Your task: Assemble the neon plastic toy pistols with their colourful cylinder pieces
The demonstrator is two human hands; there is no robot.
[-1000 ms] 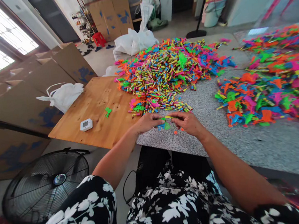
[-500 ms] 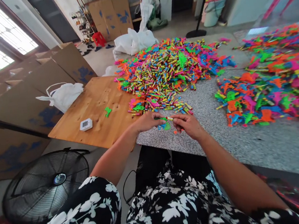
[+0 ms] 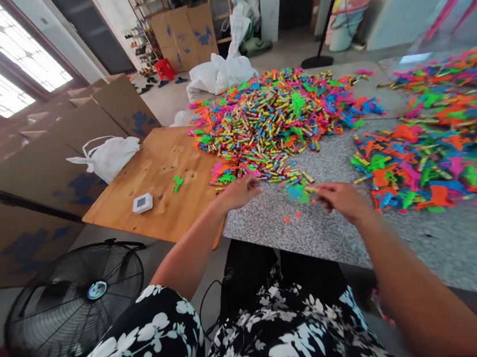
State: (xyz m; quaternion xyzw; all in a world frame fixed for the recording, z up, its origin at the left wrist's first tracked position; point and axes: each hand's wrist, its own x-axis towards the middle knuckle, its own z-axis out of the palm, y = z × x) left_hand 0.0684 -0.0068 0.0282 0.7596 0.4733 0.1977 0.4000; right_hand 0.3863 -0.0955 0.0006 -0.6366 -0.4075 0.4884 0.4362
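My right hand pinches a small yellow tube at the end of a blurred blue-and-green plastic toy gun, held over the speckled stone tabletop. At the near edge of the large pile of colourful tubes and plastic pieces is my left hand. Its fingers are loosely bent and apart, with nothing visible in them, close to some pink and green pieces. Small orange bits lie on the stone between my hands.
A second heap of toy guns covers the right side. On the wooden board sit a white digital timer and a green piece. Cardboard boxes, a white bag and a floor fan stand left.
My hands have come apart. The right has moved right with the blue-and-green toy gun, while the left has let go and shifted slightly towards the pile. The view has tilted a little.
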